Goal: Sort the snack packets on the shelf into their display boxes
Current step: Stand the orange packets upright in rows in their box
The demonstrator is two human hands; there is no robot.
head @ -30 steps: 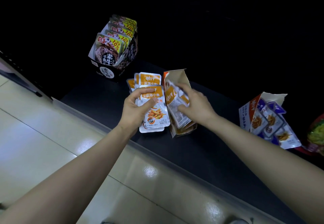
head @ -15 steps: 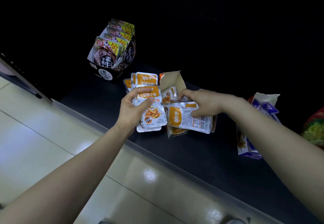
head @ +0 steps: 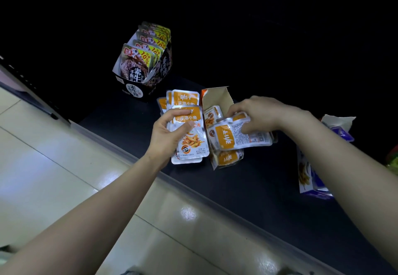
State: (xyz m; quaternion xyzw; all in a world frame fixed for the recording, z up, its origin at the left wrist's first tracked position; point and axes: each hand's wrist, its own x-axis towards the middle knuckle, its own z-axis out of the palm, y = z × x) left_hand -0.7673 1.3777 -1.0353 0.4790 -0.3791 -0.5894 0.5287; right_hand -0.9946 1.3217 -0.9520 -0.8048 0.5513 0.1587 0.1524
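Within a second my right hand [head: 260,113], pinching one orange packet [head: 237,138], had swung it crosswise over the orange display box [head: 217,99] by the shelf [head: 258,188] front edge, my left hand [head: 167,138] still clutching the loose stack [head: 192,145], so I judged it needed re-seating

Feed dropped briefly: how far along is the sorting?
Done: the black display box stands filled with upright packets. In hand: the left hand grips a stack of orange packets; the right hand holds one orange packet over the open orange box. Left: that stack, the loose orange packets behind it, and possibly the blue box.
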